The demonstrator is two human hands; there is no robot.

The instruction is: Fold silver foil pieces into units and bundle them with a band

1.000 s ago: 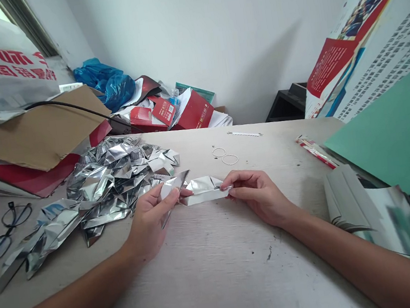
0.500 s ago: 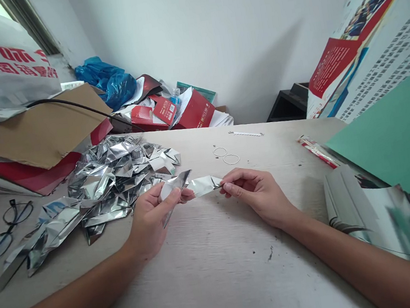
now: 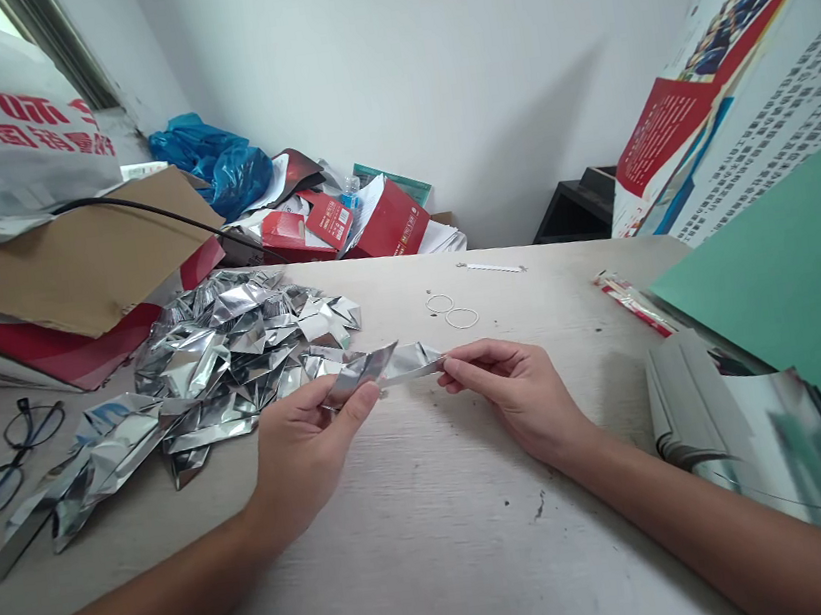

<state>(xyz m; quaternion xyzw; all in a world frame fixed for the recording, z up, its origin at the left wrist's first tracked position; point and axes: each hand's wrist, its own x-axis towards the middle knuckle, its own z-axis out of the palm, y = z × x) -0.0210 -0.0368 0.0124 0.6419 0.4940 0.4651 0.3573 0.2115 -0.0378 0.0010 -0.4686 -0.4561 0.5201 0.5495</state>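
Observation:
A folded strip of silver foil packaging [image 3: 412, 361] is stretched between my two hands, above the pale table. My left hand [image 3: 314, 441] is closed on its folded left part, thumb on top. The thumb and forefinger of my right hand [image 3: 512, 390] pinch its narrow right end. Just behind my left hand lies a heap of similar crumpled silver foil pieces [image 3: 233, 336]. Two thin white rings [image 3: 462, 318] that look like rubber bands rest on the table beyond my right hand.
Eyeglasses [image 3: 18, 460] lie at the far left, beside cardboard [image 3: 93, 253] and a white plastic bag [image 3: 1, 129]. Right of my hands are a stack of booklets [image 3: 744, 425], a green board [image 3: 793, 287] and a red-and-white packet [image 3: 633, 303]. A small white strip [image 3: 492, 267] lies farther back.
My left hand has turned and shifted slightly, tilting the foil strip so its far part looks narrower. My right hand keeps its pinch in nearly the same place.

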